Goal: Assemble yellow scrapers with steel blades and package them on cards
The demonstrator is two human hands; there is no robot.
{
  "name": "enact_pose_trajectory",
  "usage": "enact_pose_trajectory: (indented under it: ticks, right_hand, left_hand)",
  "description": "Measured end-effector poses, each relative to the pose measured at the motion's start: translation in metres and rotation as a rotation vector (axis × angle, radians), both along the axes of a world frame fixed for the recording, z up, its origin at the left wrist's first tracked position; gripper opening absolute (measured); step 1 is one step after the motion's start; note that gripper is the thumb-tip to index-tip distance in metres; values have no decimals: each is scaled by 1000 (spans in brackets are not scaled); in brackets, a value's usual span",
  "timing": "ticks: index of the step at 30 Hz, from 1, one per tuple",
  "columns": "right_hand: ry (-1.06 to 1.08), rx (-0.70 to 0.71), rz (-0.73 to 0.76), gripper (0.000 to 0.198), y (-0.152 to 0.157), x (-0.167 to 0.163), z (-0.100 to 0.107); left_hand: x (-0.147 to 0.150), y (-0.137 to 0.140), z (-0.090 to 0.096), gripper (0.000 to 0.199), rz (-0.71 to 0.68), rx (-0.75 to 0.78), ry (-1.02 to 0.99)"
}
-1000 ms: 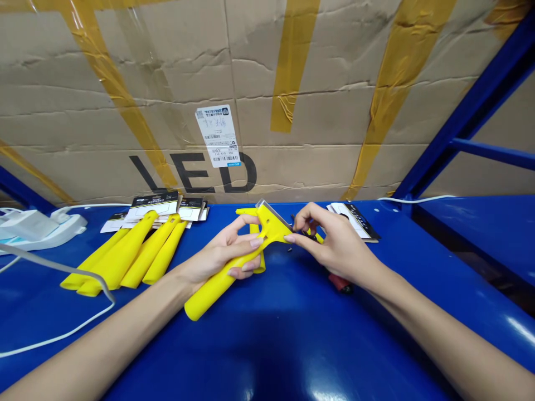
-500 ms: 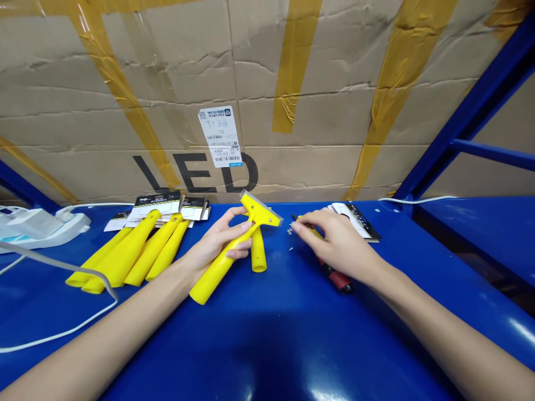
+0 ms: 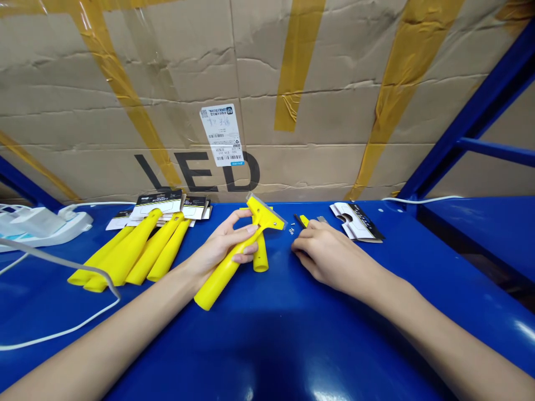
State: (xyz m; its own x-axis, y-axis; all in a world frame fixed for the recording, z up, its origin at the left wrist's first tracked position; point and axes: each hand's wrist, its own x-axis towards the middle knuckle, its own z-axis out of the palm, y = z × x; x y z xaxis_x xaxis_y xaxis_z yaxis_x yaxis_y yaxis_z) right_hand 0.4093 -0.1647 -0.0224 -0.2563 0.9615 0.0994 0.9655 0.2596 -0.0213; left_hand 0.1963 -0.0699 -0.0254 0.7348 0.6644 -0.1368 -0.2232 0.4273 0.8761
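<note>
Left hand [image 3: 228, 242]: fingers and thumb wrapped around the upper handle of a yellow scraper [image 3: 223, 271], which is held tilted above the blue shelf [image 3: 267, 345]. The scraper's wide head projects beyond the thumb, edged by a transparent strip [image 3: 267, 209] and bearing a small screw near its right end; the open butt of the handle points back below the palm. A second yellow scraper [image 3: 261, 253] lies on the shelf just behind this hand's fingers, partly hidden by them.

Right hand [image 3: 328, 253]: lowered to the shelf, knuckles up, fingers curled under; whether they grip anything cannot be told. Just beyond its knuckles show the tip of a yellow-and-black tool [image 3: 305, 221], mostly covered by the hand, and a thin flat strip [image 3: 321, 219]. Several small screws [image 3: 291, 229] lie just beyond its index finger, toward the left hand. Printed cards [image 3: 363, 225] lie beyond it to the right.

Left of the left hand, four yellow tapered handles [image 3: 127, 256] lie side by side, their narrow ends on a stack of printed cards [image 3: 154, 205]. Farther left is a white power strip [image 3: 67, 234]. A taped cardboard box [image 3: 259, 83] marked "LED" stands beyond both hands.
</note>
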Motion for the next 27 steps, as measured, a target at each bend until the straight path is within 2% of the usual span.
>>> enact_pose_trajectory:
  ticks: [5,8,13,16,23,27]
  right_hand:
    - [112,-4,28,15,-1,4,-5]
    - [276,24,75,16,0,6,-6]
    - [711,310,98,14,1,2,-6]
    - [888,406,77,20,0,-4,-5]
    - [858,417,116,25,-5,-12,1]
    - [858,375,134,24,-5,-11,4]
  left_hand:
    - [1,-4,1,39,-19,18,24]
    - [2,-5,2,40,-39,20,38]
    - [3,-11,3,42,-121,29,94]
    - [3,-17,3,40,-175,26,77]
    - [2,-22,4,33,-261,86,82]
    - [1,-22,4,31,-280,132,77]
